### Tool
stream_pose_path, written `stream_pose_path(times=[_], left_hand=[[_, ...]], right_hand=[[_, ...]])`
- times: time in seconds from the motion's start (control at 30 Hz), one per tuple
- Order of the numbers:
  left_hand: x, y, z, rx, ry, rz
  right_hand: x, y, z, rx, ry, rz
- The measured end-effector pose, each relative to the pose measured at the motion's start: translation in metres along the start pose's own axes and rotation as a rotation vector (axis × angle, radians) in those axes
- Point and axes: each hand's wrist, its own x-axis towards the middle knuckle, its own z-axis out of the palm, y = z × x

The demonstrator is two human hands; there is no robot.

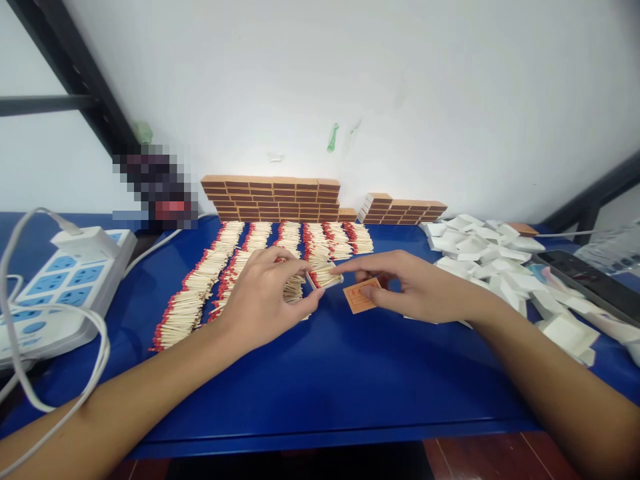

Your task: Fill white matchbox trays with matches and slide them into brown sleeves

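Note:
Between the thumb and fingers of my left hand (273,283) is a small white matchbox tray (327,283) filled with red-tipped matches (320,272). My right hand (405,287) grips an orange matchbox sleeve (361,295) with its thumb, while its index finger reaches to the right end of the tray. Long rows of loose matches (185,300) lie behind and to the left of my left hand, which partly covers them. Several white trays (480,247) are heaped beyond my right hand.
Stacked matchboxes (275,198) stand against the wall, with a lower stack (405,210) to their right. At the left sits a power strip (65,280) with white cables (105,340) looping over my left forearm. A dark phone (593,283) lies at the right on the blue table (320,387).

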Motion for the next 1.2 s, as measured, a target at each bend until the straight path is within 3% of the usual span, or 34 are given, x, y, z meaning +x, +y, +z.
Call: stream_pose_path(times=[0.1, 0.23, 0.5, 0.8, 1.03, 1.2], left_hand=[[0.000, 0.001, 0.000, -0.008, 0.015, -0.006], [0.002, 0.003, -0.001, -0.025, 0.047, -0.014], [0.003, 0.006, -0.004, -0.058, 0.118, -0.007], [0.000, 0.003, -0.002, -0.079, 0.077, 0.005], [-0.001, 0.002, 0.000, -0.080, 0.097, 0.060], [-0.002, 0.002, 0.000, -0.123, 0.047, 0.106]], right_hand=[[0.002, 0.007, -0.002, 0.080, 0.082, 0.065], [0.009, 0.014, 0.002, 0.349, 0.125, 0.176], [0.016, 0.008, 0.018, 0.587, 0.178, 0.199], [0.020, 0.009, 0.038, 0.731, 0.267, 0.165], [0.017, 0.005, 0.044, 0.699, 0.231, 0.119], [0.013, -0.004, 0.053, 0.719, 0.109, 0.082]])
